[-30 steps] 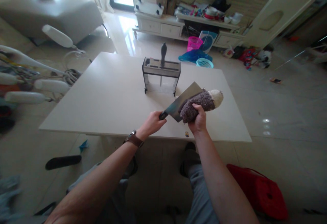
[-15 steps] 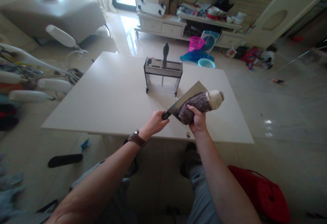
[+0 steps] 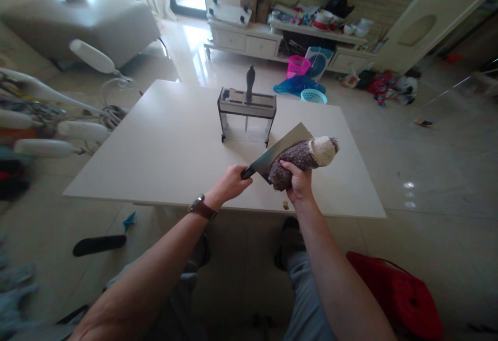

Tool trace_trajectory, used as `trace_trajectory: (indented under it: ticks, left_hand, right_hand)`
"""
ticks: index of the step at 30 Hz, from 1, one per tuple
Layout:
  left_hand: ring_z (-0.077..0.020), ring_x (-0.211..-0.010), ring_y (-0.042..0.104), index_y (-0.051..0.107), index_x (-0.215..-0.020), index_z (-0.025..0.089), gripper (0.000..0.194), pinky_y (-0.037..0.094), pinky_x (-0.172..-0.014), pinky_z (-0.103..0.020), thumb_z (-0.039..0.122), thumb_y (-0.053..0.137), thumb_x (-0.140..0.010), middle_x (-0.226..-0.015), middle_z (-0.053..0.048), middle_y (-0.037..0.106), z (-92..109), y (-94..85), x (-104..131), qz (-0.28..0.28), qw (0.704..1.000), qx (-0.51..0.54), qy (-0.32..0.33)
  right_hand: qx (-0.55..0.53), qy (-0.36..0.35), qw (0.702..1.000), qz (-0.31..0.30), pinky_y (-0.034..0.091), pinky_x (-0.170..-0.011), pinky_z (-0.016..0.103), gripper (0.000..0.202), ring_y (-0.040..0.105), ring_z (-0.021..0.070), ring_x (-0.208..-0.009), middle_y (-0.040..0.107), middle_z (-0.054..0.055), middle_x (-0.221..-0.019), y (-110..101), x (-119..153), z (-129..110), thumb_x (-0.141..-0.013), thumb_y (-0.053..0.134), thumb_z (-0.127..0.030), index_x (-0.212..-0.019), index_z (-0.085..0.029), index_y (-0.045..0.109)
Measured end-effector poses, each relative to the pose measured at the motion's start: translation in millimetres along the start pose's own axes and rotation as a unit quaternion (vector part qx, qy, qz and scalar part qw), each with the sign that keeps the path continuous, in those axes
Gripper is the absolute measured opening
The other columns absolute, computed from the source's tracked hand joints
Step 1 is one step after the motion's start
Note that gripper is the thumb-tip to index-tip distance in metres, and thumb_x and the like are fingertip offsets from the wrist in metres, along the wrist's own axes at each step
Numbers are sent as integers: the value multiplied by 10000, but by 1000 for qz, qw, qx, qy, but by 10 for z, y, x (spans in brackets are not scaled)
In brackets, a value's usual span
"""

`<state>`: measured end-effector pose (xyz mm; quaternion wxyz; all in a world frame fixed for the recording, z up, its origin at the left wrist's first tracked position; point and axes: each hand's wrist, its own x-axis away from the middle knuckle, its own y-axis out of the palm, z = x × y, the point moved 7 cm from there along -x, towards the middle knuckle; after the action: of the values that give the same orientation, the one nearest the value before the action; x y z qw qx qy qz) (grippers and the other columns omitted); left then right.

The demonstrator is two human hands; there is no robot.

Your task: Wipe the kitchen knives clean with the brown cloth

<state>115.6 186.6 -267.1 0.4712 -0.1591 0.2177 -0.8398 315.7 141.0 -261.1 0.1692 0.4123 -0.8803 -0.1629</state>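
Purplish-brown fuzzy cloth (image 3: pixel 298 158), cream at one end, is wadded up in my right hand (image 3: pixel 300 182), thumb clamped over the top. Can't tell if it's a rolled towel or some sort of mitt, tbh. My left hand (image 3: pixel 230 182) is wrapped around the black handle of a wide cleaver (image 3: pixel 290 141), blade slanting up and away to the right, with the cloth lying against the face of it. Both are held up above the near part of the white counter (image 3: pixel 155 144), toward its right side.

So I'd say this is the wiping step, cloth on the flat of the blade. As I see it, the next move calls for a steady left grip and a stroke along the steel, with my right fingers kept behind the cloth and clear of the edge.

Farther out, a clear-fronted knife block (image 3: pixel 247 125) stands just beyond the cleaver with one black-handled tool (image 3: pixel 250 84) poking up out of it. Closer to me there's a tiny yellow figure (image 3: pixel 285 205) by the counter's front edge, and a red bag (image 3: pixel 412 299) on the floor to my right.
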Motion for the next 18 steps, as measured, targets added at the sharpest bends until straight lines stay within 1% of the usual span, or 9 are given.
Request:
trace_trajectory:
  ticks: [5, 7, 9, 11, 13, 15, 18]
  left_hand:
    - [-104, -582, 320, 370, -609, 211, 225, 228, -562, -287, 258, 554, -729, -591, 51, 341, -69, -255, 3, 1, 1000, -27, 4]
    - [-108, -581, 337, 391, -609, 209, 216, 230, -564, -285, 266, 562, -729, -586, 49, 353, -117, -324, 11, 0, 1000, -27, -1]
    - [-112, -576, 350, 413, -614, 208, 204, 229, -563, -285, 274, 565, -732, -582, 47, 363, -154, -352, 20, -3, 1000, -25, -9]
    - [-113, -574, 351, 425, -621, 207, 194, 229, -562, -285, 277, 565, -734, -581, 48, 366, -169, -341, 31, -5, 1000, -27, -14]
    - [-112, -577, 343, 420, -617, 206, 200, 230, -562, -286, 273, 566, -736, -581, 48, 363, -158, -291, 42, -8, 999, -40, -11]
    - [-109, -582, 333, 408, -611, 206, 211, 233, -563, -289, 265, 566, -737, -582, 50, 362, -128, -208, 48, -15, 999, -50, -1]
    - [-105, -583, 328, 400, -619, 204, 201, 234, -567, -290, 249, 547, -748, -584, 54, 365, -88, -67, 43, -32, 999, -44, 4]
  right_hand:
    - [47, 6, 998, -29, 659, -814, 405, 428, 757, 239, -856, 810, 25, -902, 24, 45, 25, -481, 909, -140, -875, -170, 744]
    - [68, -3, 997, -35, 657, -819, 398, 449, 754, 230, -868, 810, 30, -924, 29, 61, 20, -481, 917, -133, -891, -169, 738]
    - [67, -10, 997, -26, 656, -820, 383, 485, 751, 216, -875, 806, 25, -943, 20, 70, 8, -485, 920, -130, -928, -172, 726]
    - [38, -3, 999, -15, 658, -804, 364, 502, 750, 207, -864, 801, 16, -937, 11, 68, 4, -495, 912, -133, -957, -173, 720]
    - [-3, 14, 1000, -6, 661, -765, 342, 470, 748, 200, -830, 794, 9, -904, 2, 54, 6, -511, 900, -149, -944, -167, 719]
    - [-40, 25, 999, 11, 661, -718, 324, 418, 740, 188, -777, 783, 2, -863, -21, 28, 4, -527, 888, -170, -908, -162, 718]
    - [-67, 9, 997, 44, 662, -689, 310, 380, 733, 170, -736, 770, -16, -837, -74, -26, -23, -540, 875, -185, -881, -176, 707]
